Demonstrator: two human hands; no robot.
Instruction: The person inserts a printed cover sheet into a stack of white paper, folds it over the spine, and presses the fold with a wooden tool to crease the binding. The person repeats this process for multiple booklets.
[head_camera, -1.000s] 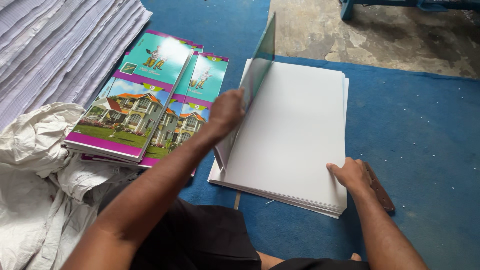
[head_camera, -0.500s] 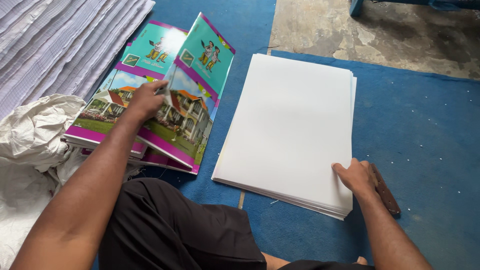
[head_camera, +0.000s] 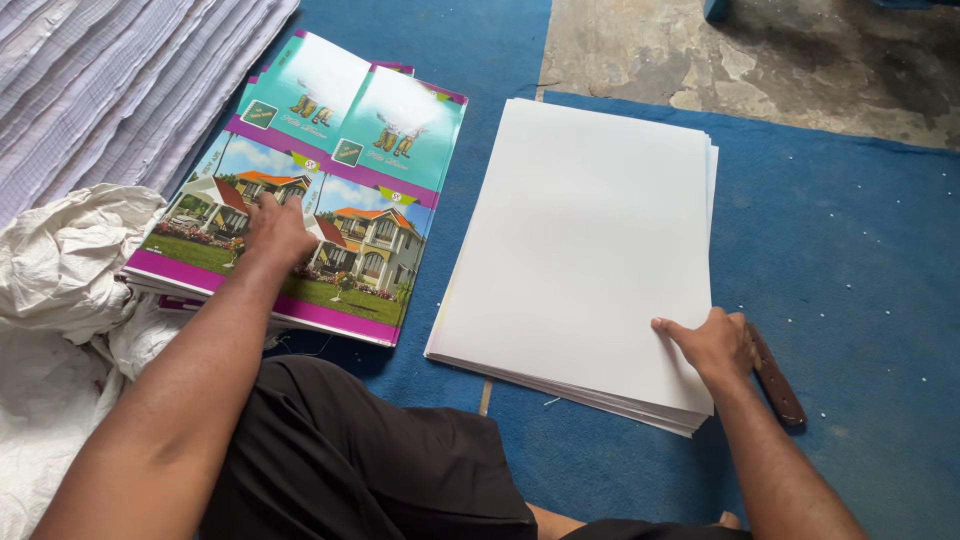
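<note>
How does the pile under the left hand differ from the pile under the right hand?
The printed cover pile shows house pictures with teal and magenta bands; the white sheet pile is blank. The left hand lies flat on the middle of the printed cover pile, while the right hand presses the white sheet pile's near corner. The white sheet pile looks larger. Both lie flat on the blue mat.

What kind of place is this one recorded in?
Probably a small print or bookbinding workshop, with the work done on the floor. A pile of printed covers lies under the left hand, a stack of white sheets under the right hand, and bundled ruled paper lies beyond.
</note>
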